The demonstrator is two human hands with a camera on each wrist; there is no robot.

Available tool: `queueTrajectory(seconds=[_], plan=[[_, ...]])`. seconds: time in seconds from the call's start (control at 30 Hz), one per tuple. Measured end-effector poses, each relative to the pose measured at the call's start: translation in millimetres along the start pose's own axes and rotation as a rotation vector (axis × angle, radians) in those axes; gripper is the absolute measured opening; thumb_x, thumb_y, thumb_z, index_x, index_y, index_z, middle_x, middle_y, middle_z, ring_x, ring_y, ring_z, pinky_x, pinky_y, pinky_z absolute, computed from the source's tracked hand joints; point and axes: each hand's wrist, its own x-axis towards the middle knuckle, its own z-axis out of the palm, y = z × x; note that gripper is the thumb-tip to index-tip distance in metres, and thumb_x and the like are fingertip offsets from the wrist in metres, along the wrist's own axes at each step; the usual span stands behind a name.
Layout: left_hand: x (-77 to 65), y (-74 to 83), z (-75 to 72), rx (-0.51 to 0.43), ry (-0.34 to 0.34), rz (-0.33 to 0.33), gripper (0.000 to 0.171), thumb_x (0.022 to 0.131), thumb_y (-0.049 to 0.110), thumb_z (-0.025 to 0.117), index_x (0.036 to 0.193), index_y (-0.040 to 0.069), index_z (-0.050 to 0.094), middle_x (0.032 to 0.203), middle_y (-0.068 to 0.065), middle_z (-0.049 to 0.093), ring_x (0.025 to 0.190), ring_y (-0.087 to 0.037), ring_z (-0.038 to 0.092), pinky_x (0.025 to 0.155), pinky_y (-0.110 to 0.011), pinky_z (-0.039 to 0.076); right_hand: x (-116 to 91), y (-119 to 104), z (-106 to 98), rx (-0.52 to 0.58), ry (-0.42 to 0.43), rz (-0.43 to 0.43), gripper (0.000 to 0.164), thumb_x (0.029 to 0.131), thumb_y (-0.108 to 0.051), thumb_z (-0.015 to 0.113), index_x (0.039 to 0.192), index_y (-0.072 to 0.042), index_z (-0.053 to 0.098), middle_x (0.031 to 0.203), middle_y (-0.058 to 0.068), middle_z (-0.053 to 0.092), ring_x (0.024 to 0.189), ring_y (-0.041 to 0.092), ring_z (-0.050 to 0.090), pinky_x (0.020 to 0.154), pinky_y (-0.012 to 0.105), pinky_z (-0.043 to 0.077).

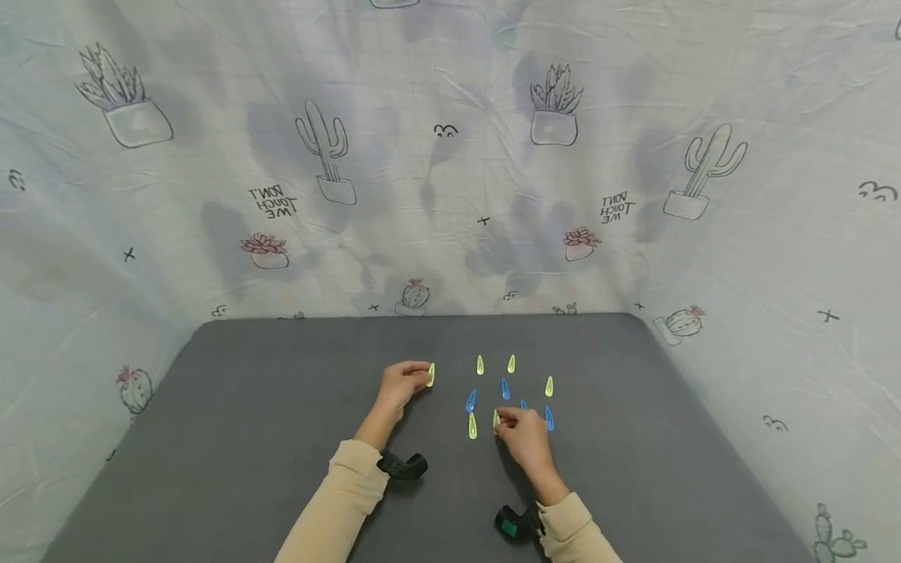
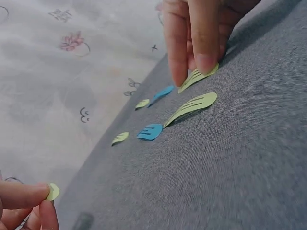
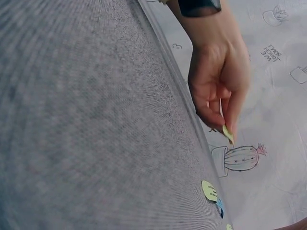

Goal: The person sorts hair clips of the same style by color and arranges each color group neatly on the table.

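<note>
My left hand [image 1: 400, 389] pinches a yellow-green snap hair clip [image 1: 432, 375] between thumb and fingers, left of the other clips. That same clip [image 2: 53, 191] shows at the lower left of the left wrist view. Farther right, my right hand [image 1: 526, 439] has its thumb and fingertips on another yellow-green hair clip [image 1: 496, 422] at the grey tabletop. Beside it lie a yellow-green clip [image 1: 472, 426] and a blue clip [image 1: 471, 400]. One blue clip [image 1: 523, 404] is partly hidden behind the right hand; another blue clip [image 1: 550, 418] lies just to its right.
Farther back on the grey table [image 1: 246, 438] are two yellow-green clips, one a left clip [image 1: 480, 364] and one a right clip [image 1: 511, 363]. A blue clip [image 1: 505, 389] lies nearer. A cactus-print cloth [image 1: 450, 180] hangs behind the table and along both sides.
</note>
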Motion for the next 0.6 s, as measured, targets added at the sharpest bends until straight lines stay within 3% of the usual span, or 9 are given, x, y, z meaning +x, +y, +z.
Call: queueTrajectory(seconds=[0.33,0.6], plan=[[-11.1,5.0,-20.0,0.008,0.038,0.007,0.025,0.085,0.0,0.066,0.109,-0.003,0.067,0.09,-0.007,0.066,0.077,-0.009,0.061,0.079,-0.032,0.053,0.9,0.2,0.6,-0.008,0.008,0.01,0.021,0.076,0.0,0.072,0.097,0.002,0.073,0.077,0.006,0.069,0.067,0.012,0.06,0.057,0.025,0.047],[-15.5,-3.9,-39.6,0.055,0.09,0.028,0.024,0.085,-0.002,0.065,0.108,-0.003,0.067,0.088,-0.007,0.064,0.077,-0.012,0.059,0.073,-0.027,0.052,1.8,3.2,2.4,-0.002,0.009,0.012,0.02,0.075,0.0,0.071,0.095,0.002,0.074,0.076,0.005,0.068,0.066,0.01,0.057,0.056,0.024,0.045]])
